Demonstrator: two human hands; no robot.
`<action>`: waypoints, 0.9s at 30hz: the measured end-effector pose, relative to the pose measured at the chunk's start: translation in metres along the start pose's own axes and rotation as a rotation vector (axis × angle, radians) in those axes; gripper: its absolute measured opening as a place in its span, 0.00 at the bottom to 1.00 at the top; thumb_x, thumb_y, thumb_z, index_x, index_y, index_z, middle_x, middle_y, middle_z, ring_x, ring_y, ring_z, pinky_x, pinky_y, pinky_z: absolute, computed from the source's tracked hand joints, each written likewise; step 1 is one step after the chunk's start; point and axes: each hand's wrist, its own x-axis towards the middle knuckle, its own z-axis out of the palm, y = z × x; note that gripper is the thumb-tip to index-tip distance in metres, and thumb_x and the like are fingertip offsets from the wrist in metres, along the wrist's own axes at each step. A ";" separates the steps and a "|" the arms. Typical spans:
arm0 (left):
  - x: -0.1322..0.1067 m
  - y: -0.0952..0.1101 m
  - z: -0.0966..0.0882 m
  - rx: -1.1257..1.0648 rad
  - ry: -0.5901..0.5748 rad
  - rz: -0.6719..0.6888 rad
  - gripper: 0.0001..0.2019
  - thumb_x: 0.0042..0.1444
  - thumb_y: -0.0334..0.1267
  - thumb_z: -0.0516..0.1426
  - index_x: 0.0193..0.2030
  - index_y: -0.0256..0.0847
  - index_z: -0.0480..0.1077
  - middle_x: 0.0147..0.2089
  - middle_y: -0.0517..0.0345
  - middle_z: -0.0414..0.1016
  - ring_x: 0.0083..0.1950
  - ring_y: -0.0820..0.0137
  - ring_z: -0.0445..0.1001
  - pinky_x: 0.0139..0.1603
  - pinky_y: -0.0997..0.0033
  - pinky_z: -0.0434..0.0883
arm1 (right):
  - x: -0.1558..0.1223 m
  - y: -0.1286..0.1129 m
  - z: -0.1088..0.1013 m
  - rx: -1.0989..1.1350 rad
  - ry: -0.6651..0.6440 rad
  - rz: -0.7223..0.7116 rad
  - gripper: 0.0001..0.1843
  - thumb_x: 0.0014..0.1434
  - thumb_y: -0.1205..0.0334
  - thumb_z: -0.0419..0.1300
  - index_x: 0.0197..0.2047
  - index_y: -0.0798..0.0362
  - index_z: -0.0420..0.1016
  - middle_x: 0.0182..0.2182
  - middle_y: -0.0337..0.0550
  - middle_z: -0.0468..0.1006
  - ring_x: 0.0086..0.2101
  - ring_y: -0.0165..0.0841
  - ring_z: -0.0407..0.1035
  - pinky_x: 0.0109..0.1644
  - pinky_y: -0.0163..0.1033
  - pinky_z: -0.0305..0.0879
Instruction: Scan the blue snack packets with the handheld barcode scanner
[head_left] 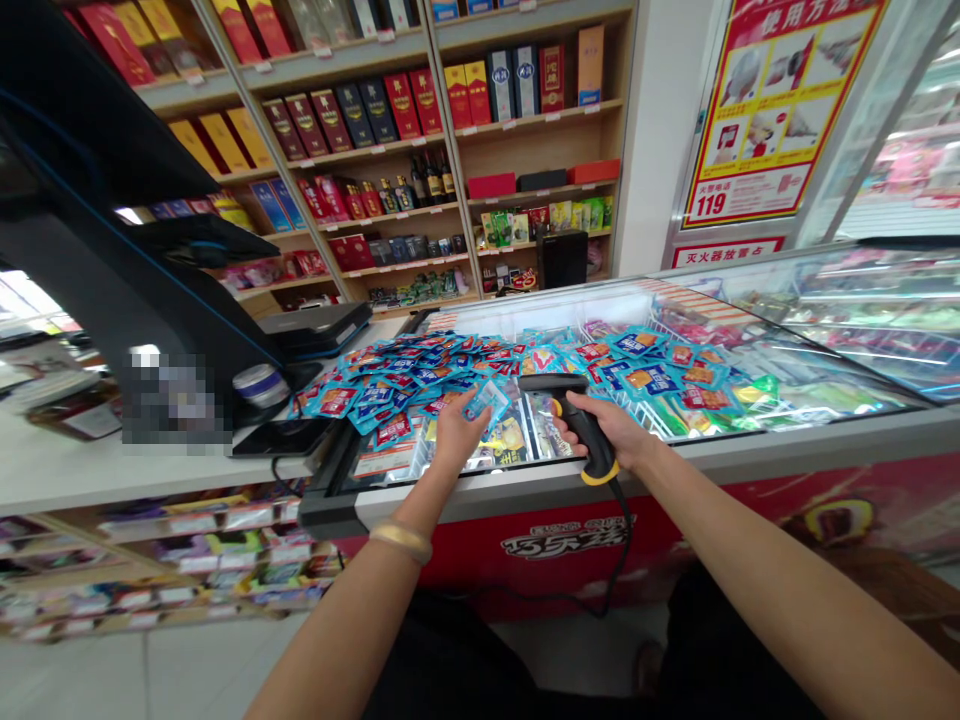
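My right hand (604,428) is wrapped round the grip of a black and yellow barcode scanner (592,430), its head pointing left. A cable hangs from the scanner's handle. In my left hand (459,430) is a small blue snack packet (487,400), pinched with its pale printed side up, just left of the scanner's head. Behind and left of it, a heap of blue and red snack packets (405,375) lies on the glass top of a chest freezer (540,480). More such packets (660,370) are spread to the right of the scanner.
A black checkout terminal (142,260) stands on the white counter (45,480) at the left, beside a round tub (259,385). Shelves (442,130) of boxed bottles rise behind the freezer. Frozen goods show through its glass. The scanner cable (619,560) hangs down the freezer's red front.
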 end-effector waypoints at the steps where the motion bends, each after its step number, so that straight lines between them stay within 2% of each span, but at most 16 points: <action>1: 0.000 0.000 -0.001 0.005 0.007 0.013 0.20 0.49 0.38 0.61 0.49 0.34 0.77 0.48 0.48 0.81 0.49 0.58 0.78 0.55 0.58 0.73 | 0.000 -0.001 0.000 0.026 0.007 -0.004 0.11 0.61 0.56 0.58 0.34 0.56 0.70 0.23 0.40 0.69 0.19 0.25 0.61 0.16 0.28 0.61; 4: -0.001 0.007 0.000 0.008 0.006 0.127 0.16 0.55 0.37 0.58 0.50 0.39 0.77 0.47 0.52 0.81 0.48 0.61 0.79 0.54 0.60 0.74 | -0.005 -0.008 -0.004 0.120 0.047 -0.065 0.11 0.62 0.56 0.56 0.34 0.55 0.69 0.23 0.40 0.68 0.19 0.25 0.60 0.17 0.27 0.60; 7: 0.000 0.024 0.015 0.024 -0.082 0.381 0.16 0.61 0.35 0.52 0.53 0.44 0.75 0.51 0.54 0.80 0.53 0.65 0.77 0.56 0.62 0.73 | -0.015 -0.023 -0.019 0.187 0.120 -0.201 0.11 0.61 0.56 0.56 0.33 0.55 0.69 0.24 0.40 0.68 0.20 0.25 0.61 0.17 0.27 0.60; 10: 0.005 0.053 0.049 0.103 -0.203 0.624 0.18 0.64 0.32 0.49 0.56 0.45 0.73 0.58 0.51 0.75 0.60 0.65 0.72 0.61 0.60 0.70 | -0.029 -0.043 -0.043 0.196 0.237 -0.338 0.11 0.60 0.55 0.57 0.33 0.54 0.69 0.23 0.40 0.68 0.20 0.25 0.61 0.17 0.27 0.60; 12: 0.008 0.075 0.080 0.191 -0.273 0.712 0.20 0.65 0.30 0.48 0.58 0.48 0.71 0.62 0.50 0.71 0.64 0.63 0.67 0.64 0.54 0.66 | -0.039 -0.055 -0.060 0.204 0.309 -0.414 0.10 0.60 0.56 0.57 0.33 0.55 0.69 0.23 0.40 0.68 0.20 0.25 0.60 0.17 0.27 0.60; 15: 0.007 0.109 0.123 0.327 -0.380 0.710 0.21 0.65 0.31 0.48 0.60 0.53 0.69 0.70 0.51 0.60 0.71 0.56 0.57 0.66 0.45 0.60 | -0.051 -0.068 -0.083 0.222 0.388 -0.470 0.10 0.60 0.57 0.56 0.34 0.55 0.69 0.23 0.40 0.67 0.20 0.25 0.61 0.17 0.26 0.60; 17: 0.004 0.125 0.144 0.396 -0.474 0.648 0.20 0.66 0.38 0.50 0.63 0.56 0.66 0.73 0.50 0.52 0.73 0.49 0.50 0.66 0.38 0.57 | -0.057 -0.072 -0.097 0.230 0.434 -0.480 0.10 0.60 0.57 0.55 0.33 0.55 0.69 0.22 0.39 0.67 0.19 0.25 0.60 0.17 0.27 0.61; 19: 0.002 0.135 0.160 0.448 -0.577 0.575 0.24 0.63 0.50 0.52 0.66 0.58 0.60 0.75 0.49 0.46 0.73 0.42 0.46 0.65 0.32 0.54 | -0.060 -0.074 -0.108 0.234 0.457 -0.483 0.10 0.59 0.56 0.57 0.33 0.55 0.68 0.22 0.39 0.66 0.19 0.25 0.60 0.17 0.28 0.61; 22: 0.004 0.141 0.173 0.492 -0.670 0.492 0.30 0.61 0.59 0.51 0.69 0.62 0.53 0.75 0.49 0.43 0.73 0.38 0.43 0.65 0.29 0.50 | -0.062 -0.074 -0.119 0.232 0.426 -0.483 0.11 0.56 0.54 0.60 0.33 0.54 0.67 0.23 0.39 0.67 0.20 0.26 0.61 0.17 0.29 0.63; 27: 0.010 0.141 0.177 0.484 -0.668 0.474 0.30 0.61 0.57 0.52 0.69 0.64 0.50 0.76 0.51 0.42 0.73 0.39 0.42 0.65 0.29 0.51 | -0.062 -0.075 -0.118 0.270 0.428 -0.485 0.11 0.56 0.54 0.61 0.34 0.54 0.68 0.23 0.38 0.67 0.19 0.25 0.60 0.17 0.28 0.62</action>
